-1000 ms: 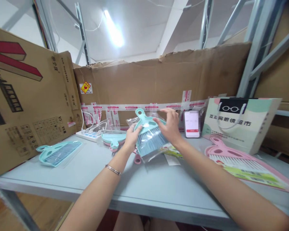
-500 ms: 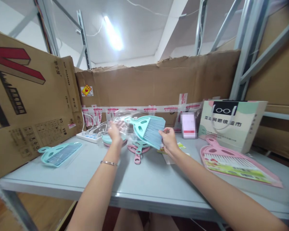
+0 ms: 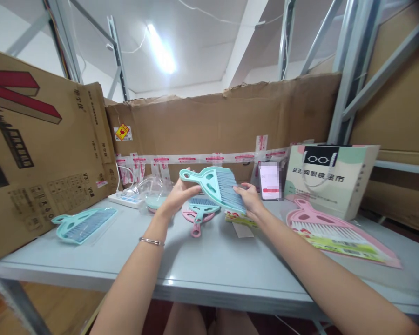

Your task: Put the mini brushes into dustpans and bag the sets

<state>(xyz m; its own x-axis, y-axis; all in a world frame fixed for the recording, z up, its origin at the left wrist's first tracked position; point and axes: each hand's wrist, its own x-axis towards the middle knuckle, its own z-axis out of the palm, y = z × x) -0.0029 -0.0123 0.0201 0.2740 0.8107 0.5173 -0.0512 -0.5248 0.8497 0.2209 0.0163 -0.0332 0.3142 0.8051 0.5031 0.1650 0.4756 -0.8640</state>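
Table (image 3: 199, 265); turquoise brush set (image 3: 215, 186), bluish bristles (image 3: 227, 187).

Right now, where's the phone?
In the head view, the phone stands right of centre, in front of the cardboard, between the right hand and the paper bag.

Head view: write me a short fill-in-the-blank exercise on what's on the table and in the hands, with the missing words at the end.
1. The held-up turquoise dustpan set has its handle end nearest the person's ____ hand.
2. The right hand grips that set where its grey-blue ____ end.
3. The big dustpan set lying in front of the paper bag is coloured ____.
4. The black panel on the bag shows a drawing of ____.

Missing words: left; bristles; pink; glasses.
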